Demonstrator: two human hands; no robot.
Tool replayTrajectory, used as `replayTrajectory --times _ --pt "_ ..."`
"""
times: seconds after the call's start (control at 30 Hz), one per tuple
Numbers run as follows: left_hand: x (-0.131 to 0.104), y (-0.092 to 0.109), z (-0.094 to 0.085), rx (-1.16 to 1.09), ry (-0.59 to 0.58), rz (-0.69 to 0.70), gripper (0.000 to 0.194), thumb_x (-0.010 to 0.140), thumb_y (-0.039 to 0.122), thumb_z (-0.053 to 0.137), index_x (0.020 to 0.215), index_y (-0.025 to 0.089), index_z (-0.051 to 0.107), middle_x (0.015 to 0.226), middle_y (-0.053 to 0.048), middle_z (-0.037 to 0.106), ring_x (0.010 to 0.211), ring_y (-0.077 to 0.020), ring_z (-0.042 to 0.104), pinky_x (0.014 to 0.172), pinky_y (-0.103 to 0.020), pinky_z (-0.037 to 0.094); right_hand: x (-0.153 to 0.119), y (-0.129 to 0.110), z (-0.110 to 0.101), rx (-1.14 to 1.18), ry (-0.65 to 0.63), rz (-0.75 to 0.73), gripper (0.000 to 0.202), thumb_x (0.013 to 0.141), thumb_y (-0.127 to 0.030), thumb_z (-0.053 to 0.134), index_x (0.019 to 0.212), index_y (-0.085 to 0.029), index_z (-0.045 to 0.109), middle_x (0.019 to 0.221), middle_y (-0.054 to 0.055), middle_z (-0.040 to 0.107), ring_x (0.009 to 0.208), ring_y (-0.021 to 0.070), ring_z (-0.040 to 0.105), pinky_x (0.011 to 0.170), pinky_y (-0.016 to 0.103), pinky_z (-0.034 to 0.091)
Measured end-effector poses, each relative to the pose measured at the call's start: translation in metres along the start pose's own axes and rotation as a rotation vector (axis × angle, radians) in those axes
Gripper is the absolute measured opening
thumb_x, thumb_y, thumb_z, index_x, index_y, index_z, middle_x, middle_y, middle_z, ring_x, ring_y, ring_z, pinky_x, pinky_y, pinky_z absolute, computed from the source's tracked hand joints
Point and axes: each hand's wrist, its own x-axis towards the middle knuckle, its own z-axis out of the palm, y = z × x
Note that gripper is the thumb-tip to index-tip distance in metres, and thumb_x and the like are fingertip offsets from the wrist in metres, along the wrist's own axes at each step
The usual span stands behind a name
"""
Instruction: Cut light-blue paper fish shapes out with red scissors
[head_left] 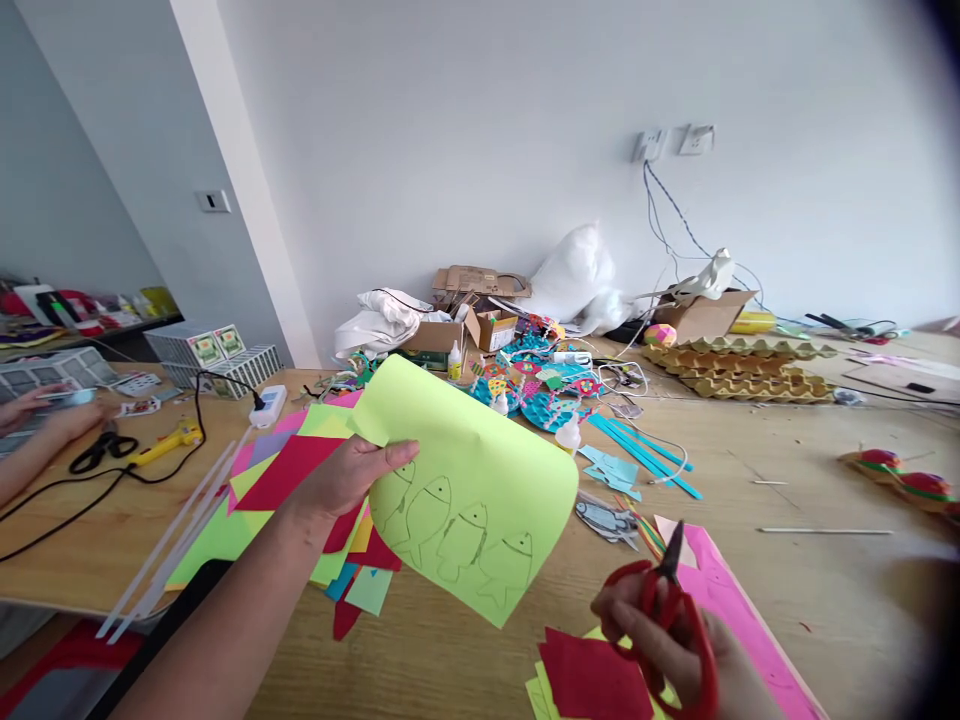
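My left hand point(360, 470) grips the left edge of a curled yellow-green paper point(480, 450), thumb on top. Several fish are drawn in dark line along its lower part. At the lower right, my right hand point(652, 625) holds red-handled scissors point(675, 590) with the blades pointing up, apart from the paper. Beneath that hand lies a small stack of red point(592, 675) and yellow paper pieces. A long pink sheet point(739, 620) with faint drawn lines lies to the right of the scissors. Coloured sheets point(289, 475) are piled behind my left forearm.
Blue paper strips point(645, 455), a grey paper fish point(607, 520) and glue bottles point(568, 432) lie beyond the held sheet. Egg trays point(742, 370) stand at the back right. At the left are a yellow glue gun point(166, 442), black scissors point(103, 448) and another person's hands point(67, 415).
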Motion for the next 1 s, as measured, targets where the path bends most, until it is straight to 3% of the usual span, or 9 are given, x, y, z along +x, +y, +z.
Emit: replayTrajectory --times 0.07,0.17,0.33,0.47,0.53,0.63,0.73,0.9,1.0 --pt "-0.002 0.003 0.007 0.046 -0.06 -0.035 0.052 0.061 0.05 0.077 0.098 0.014 0.073 0.104 -0.011 0.073 0.108 -0.033 0.062 0.097 -0.046 0.047 0.01 -0.007 -0.002 0.198 0.09 -0.015 0.035 0.061 -0.048 0.079 0.074 -0.019 0.067 0.07 0.009 0.074 0.055 0.0216 0.066 0.05 0.029 0.048" --pt "-0.004 0.006 0.015 0.11 -0.177 -0.07 0.046 0.063 0.047 0.077 0.096 0.014 0.074 0.104 -0.011 0.073 0.108 -0.0317 0.062 0.096 -0.043 0.047 0.021 -0.013 0.005 0.334 0.008 -0.079 0.039 0.064 -0.051 0.077 0.08 -0.017 0.069 0.062 0.008 0.072 0.046 0.0165 0.058 0.046 0.027 0.044" --pt "0.0 0.012 0.016 0.184 -0.254 -0.06 0.041 0.066 0.044 0.076 0.099 0.019 0.074 0.1 -0.007 0.075 0.104 -0.0285 0.064 0.092 -0.039 0.049 0.025 -0.027 0.02 0.364 -0.164 -0.127 0.043 0.07 -0.055 0.07 0.053 -0.018 0.057 0.031 -0.003 0.046 0.034 0.0092 0.036 0.042 0.024 0.03" --pt "0.007 0.019 0.002 0.179 -0.371 -0.083 0.033 0.068 0.043 0.075 0.089 0.017 0.076 0.093 -0.009 0.076 0.101 -0.0296 0.065 0.09 -0.038 0.048 0.025 -0.041 0.032 0.42 -0.066 0.008 0.041 0.066 -0.04 0.08 0.047 -0.016 0.052 0.035 -0.005 0.046 0.036 0.0064 0.034 0.041 0.021 0.026" --pt "0.008 0.017 -0.006 0.044 -0.455 0.014 0.047 0.068 0.051 0.072 0.098 0.016 0.074 0.099 -0.012 0.074 0.103 -0.0315 0.064 0.09 -0.039 0.048 0.026 -0.046 0.038 0.547 -0.002 0.025 0.037 0.063 -0.038 0.082 0.052 -0.016 0.054 0.036 -0.006 0.046 0.037 0.0057 0.035 0.041 0.018 0.029" --pt "0.003 0.001 -0.008 -0.302 -0.391 0.132 0.07 0.07 0.071 0.057 0.116 0.019 0.067 0.11 -0.013 0.071 0.114 -0.0337 0.058 0.094 -0.042 0.045 0.029 -0.049 0.048 0.662 0.073 0.039 0.031 0.062 -0.033 0.083 0.058 -0.017 0.057 0.038 -0.007 0.048 0.04 0.005 0.04 0.042 0.014 0.034" --pt "-0.009 -0.024 0.006 -0.477 -0.411 0.174 0.076 0.064 0.075 0.057 0.118 0.022 0.065 0.121 -0.012 0.066 0.126 -0.0349 0.047 0.099 -0.043 0.041 0.035 -0.05 0.058 0.714 0.141 0.0 0.029 0.061 -0.03 0.084 0.062 -0.016 0.059 0.044 -0.007 0.051 0.041 0.0041 0.042 0.041 0.011 0.036" --pt "-0.023 -0.053 0.038 -0.477 -0.318 0.131 0.069 0.066 0.053 0.073 0.126 0.022 0.058 0.127 -0.013 0.061 0.126 -0.0343 0.048 0.104 -0.044 0.037 0.041 -0.046 0.072 0.71 0.24 -0.061 0.031 0.056 -0.027 0.085 0.062 -0.017 0.057 0.051 -0.008 0.053 0.043 0.0056 0.046 0.042 0.014 0.04" --pt "-0.02 -0.057 0.047 -0.541 -0.143 0.035 0.06 0.068 0.036 0.075 0.124 0.021 0.059 0.117 -0.012 0.068 0.118 -0.0324 0.056 0.1 -0.044 0.042 0.042 -0.038 0.075 0.649 0.196 -0.086 0.029 0.061 -0.03 0.083 0.062 -0.018 0.056 0.048 -0.007 0.053 0.044 0.0077 0.046 0.043 0.017 0.04"
